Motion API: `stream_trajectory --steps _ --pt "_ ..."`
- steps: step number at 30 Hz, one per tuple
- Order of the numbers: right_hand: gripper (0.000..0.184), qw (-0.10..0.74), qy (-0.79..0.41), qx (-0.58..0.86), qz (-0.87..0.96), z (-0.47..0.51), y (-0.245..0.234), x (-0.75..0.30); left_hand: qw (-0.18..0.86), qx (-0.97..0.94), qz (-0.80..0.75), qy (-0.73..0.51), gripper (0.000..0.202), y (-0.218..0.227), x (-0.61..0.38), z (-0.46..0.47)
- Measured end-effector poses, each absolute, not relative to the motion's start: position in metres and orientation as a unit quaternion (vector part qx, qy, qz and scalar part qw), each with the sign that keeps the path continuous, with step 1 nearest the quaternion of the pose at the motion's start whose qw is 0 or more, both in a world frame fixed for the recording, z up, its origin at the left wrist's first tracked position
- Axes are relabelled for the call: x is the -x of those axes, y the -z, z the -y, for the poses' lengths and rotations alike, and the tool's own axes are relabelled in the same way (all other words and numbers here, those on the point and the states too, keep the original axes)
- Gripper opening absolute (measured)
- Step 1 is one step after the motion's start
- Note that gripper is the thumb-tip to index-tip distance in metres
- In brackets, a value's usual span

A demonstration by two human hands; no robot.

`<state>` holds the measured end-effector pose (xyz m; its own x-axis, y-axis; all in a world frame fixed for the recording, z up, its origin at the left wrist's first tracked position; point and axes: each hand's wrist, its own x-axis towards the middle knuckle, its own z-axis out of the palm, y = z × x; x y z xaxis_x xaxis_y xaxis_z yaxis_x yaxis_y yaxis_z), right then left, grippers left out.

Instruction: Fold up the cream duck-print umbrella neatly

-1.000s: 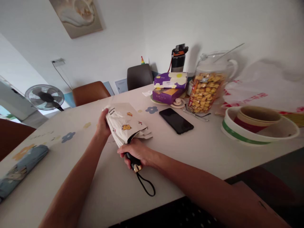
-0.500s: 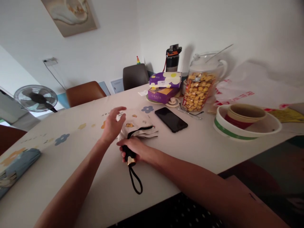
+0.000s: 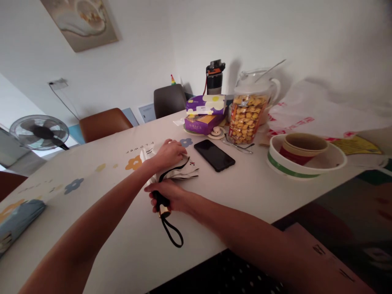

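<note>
A folding umbrella with white printed fabric (image 3: 147, 155), a black handle (image 3: 161, 199) with a gold-coloured end and a black wrist loop (image 3: 173, 232) lies over the table. My right hand (image 3: 168, 192) is closed around the handle. Over the loosely folded fabric lies my left hand (image 3: 171, 153), its fingers bent on the cloth near the dark strip along the edge. Part of the fabric is hidden beneath that hand. To the right of the umbrella is a black smartphone (image 3: 214, 155), apart from both hands.
Behind the phone are eyeglasses (image 3: 239, 145), purple packages (image 3: 203, 118), a bottle (image 3: 214, 77) and a snack jar (image 3: 248, 116). A white bowl (image 3: 294, 170) holding a paper cup (image 3: 303, 147) stands right, before a plastic bag (image 3: 318, 110). A blue folded item (image 3: 24, 222) lies left.
My left hand has come down and to the right onto the umbrella's fabric, its fingers bending over it. My right hand keeps its hold on the handle. The view has shifted slightly.
</note>
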<state>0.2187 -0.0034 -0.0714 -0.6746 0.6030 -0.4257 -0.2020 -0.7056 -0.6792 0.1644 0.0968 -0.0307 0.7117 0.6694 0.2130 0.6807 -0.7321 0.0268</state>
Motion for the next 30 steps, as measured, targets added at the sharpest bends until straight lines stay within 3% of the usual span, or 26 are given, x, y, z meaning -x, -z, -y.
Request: stream_trajectory --steps 3,7,10,20,24,30 --pt "0.013 0.242 -0.863 0.327 0.299 0.003 0.073 -0.218 0.008 0.87 0.411 0.274 0.017 0.011 -0.145 -0.091" --pt "0.01 0.207 -0.864 0.353 0.292 0.001 0.072 -0.217 -0.131 0.751 0.406 0.504 0.016 -0.012 -0.099 -0.071" --pt "0.009 0.198 -0.856 0.379 0.29 -0.001 0.069 -0.217 -0.188 0.661 0.401 0.605 0.008 -0.012 -0.059 -0.05" --pt "0.018 0.224 -0.884 0.288 0.292 0.002 0.055 -0.23 -0.315 0.449 0.547 0.632 0.011 0.065 0.014 0.009" --pt "0.032 0.232 -0.88 0.308 0.276 0.002 0.051 -0.233 -0.346 0.416 0.525 0.657 0.01 0.065 0.007 0.008" --pt "0.029 0.272 -0.874 0.324 0.24 0.0 0.052 -0.231 -0.327 0.411 0.519 0.674 0.01 0.062 0.006 0.01"
